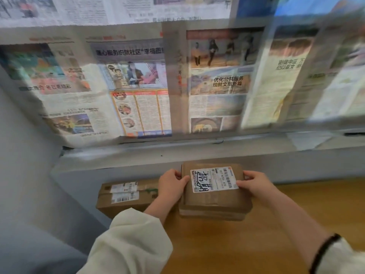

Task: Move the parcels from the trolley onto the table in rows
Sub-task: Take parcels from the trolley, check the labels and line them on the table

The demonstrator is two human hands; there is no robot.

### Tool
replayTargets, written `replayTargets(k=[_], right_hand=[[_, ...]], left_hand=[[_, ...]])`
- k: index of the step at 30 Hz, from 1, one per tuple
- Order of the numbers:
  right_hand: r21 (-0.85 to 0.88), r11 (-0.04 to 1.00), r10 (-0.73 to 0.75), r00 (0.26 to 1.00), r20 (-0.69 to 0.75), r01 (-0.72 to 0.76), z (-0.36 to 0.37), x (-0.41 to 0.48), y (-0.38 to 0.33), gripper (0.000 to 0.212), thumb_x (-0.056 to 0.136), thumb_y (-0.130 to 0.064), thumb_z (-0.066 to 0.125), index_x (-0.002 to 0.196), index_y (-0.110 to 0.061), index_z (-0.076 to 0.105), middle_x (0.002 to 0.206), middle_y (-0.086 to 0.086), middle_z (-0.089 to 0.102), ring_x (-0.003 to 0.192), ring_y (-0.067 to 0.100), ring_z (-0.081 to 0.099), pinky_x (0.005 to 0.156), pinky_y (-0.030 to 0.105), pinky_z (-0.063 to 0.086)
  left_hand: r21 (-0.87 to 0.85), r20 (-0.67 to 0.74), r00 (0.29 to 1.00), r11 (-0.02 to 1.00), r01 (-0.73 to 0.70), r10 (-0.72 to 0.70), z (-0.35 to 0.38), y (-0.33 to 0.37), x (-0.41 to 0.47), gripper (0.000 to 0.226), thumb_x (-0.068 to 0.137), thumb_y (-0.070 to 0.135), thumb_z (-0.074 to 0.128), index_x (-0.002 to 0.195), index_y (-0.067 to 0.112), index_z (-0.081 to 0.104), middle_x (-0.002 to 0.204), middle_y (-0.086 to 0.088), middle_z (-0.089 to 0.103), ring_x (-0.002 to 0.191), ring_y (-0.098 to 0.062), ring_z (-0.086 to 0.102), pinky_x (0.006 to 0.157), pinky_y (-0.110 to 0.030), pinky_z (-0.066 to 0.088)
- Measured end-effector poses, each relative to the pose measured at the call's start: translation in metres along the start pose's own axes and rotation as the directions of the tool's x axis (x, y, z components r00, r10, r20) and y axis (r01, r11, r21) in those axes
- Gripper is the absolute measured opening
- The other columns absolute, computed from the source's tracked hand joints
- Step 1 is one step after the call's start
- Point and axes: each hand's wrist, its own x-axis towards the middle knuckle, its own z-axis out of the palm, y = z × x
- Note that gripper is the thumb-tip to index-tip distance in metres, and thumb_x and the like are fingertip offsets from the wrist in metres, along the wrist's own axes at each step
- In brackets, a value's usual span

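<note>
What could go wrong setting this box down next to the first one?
1. The left hand sits between the held parcel and the neighbouring parcel. Closing the gap could pinch its fingers or shove the neighbour out of line.
2. It and the right hand both grip near the far end, so the near end may swing on the table and skew the row.

Sheets of newspaper hang ahead of me, pale light showing through some. Under them runs a grey ledge. A plain grey wall stands on my left; the wooden table lies below.
</note>
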Motion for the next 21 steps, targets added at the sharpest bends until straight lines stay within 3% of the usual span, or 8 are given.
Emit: replayTargets(k=[2, 4, 10, 13, 16, 18, 21], right_hand=[[-0.02, 1.0, -0.004, 1.0, 0.012, 0.004, 0.0, 0.01, 0.003, 0.042, 0.082, -0.003, 0.067, 0.123, -0.006, 0.057, 0.079, -0.012, 0.062, 0.075, 0.007, 0.061, 0.062, 0.02, 0.048], [-0.041, 0.999, -0.004, 0.999, 0.032, 0.005, 0.002, 0.02, 0.004, 0.044, 0.083, -0.004, 0.065, 0.125, -0.007, 0.055, 0.084, -0.01, 0.062, 0.077, 0.008, 0.06, 0.062, 0.018, 0.046], [-0.104, 0.992, 0.081, 0.992, 0.096, -0.071, 0.022, 0.055, 0.009, 0.046, 0.082, -0.001, 0.066, 0.126, -0.004, 0.054, 0.111, 0.009, 0.065, 0.096, 0.023, 0.061, 0.088, 0.035, 0.05], [-0.133, 0.987, 0.097, 0.992, 0.083, -0.086, 0.041, 0.072, 0.021, 0.051, 0.082, -0.003, 0.066, 0.13, -0.005, 0.05, 0.119, 0.011, 0.062, 0.099, 0.024, 0.06, 0.088, 0.036, 0.05], [-0.179, 0.98, 0.097, 0.993, 0.073, -0.082, 0.057, 0.087, 0.033, 0.043, 0.083, -0.006, 0.064, 0.125, -0.007, 0.054, 0.117, 0.01, 0.064, 0.097, 0.024, 0.061, 0.084, 0.037, 0.053], [-0.219, 0.974, 0.074, 0.996, 0.058, -0.06, 0.064, 0.093, 0.04, 0.038, 0.084, -0.008, 0.063, 0.122, -0.009, 0.057, 0.117, 0.009, 0.064, 0.097, 0.024, 0.062, 0.081, 0.034, 0.052], [-0.298, 0.954, 0.03, 0.999, 0.023, -0.022, 0.073, 0.094, 0.05, 0.044, 0.087, -0.015, 0.061, 0.13, -0.01, 0.053, 0.126, 0.009, 0.059, 0.11, 0.026, 0.058, 0.091, 0.038, 0.049]], left_hand=[[0.01, 0.001, 1.0, 1.0, 0.01, -0.01, 0.01, -0.003, 0.005, 0.023, 0.085, 0.037, 0.064, 0.097, 0.018, 0.059, 0.094, 0.002, 0.063, 0.084, -0.013, 0.057, 0.076, -0.028, 0.049], [0.05, 0.0, 1.0, 0.999, 0.003, -0.003, 0.017, -0.006, 0.011, 0.025, 0.086, 0.037, 0.063, 0.1, 0.017, 0.059, 0.095, 0.002, 0.063, 0.087, -0.015, 0.058, 0.078, -0.03, 0.049], [0.251, 0.024, 1.0, 0.968, -0.02, 0.014, 0.027, -0.014, 0.025, 0.02, 0.089, 0.037, 0.059, 0.095, 0.018, 0.056, 0.089, 0.005, 0.06, 0.078, -0.011, 0.052, 0.067, -0.024, 0.042], [0.433, 0.023, 1.0, 0.901, -0.003, -0.007, 0.034, -0.024, 0.029, 0.027, 0.091, 0.041, 0.055, 0.097, 0.015, 0.061, 0.094, -0.001, 0.065, 0.088, -0.018, 0.058, 0.076, -0.031, 0.05], [0.562, 0.004, 1.0, 0.827, -0.007, 0.006, 0.041, -0.031, 0.034, 0.032, 0.093, 0.044, 0.049, 0.103, 0.016, 0.062, 0.101, -0.003, 0.066, 0.102, -0.024, 0.053, 0.089, -0.035, 0.045], [0.602, 0.006, 1.0, 0.798, -0.014, 0.013, 0.045, -0.036, 0.038, 0.033, 0.094, 0.044, 0.047, 0.104, 0.016, 0.061, 0.104, -0.004, 0.065, 0.106, -0.026, 0.049, 0.089, -0.035, 0.04], [0.636, 0.022, 1.0, 0.771, -0.024, 0.013, 0.053, -0.046, 0.041, 0.034, 0.094, 0.044, 0.045, 0.109, 0.017, 0.059, 0.108, -0.003, 0.064, 0.106, -0.025, 0.048, 0.088, -0.034, 0.039]])
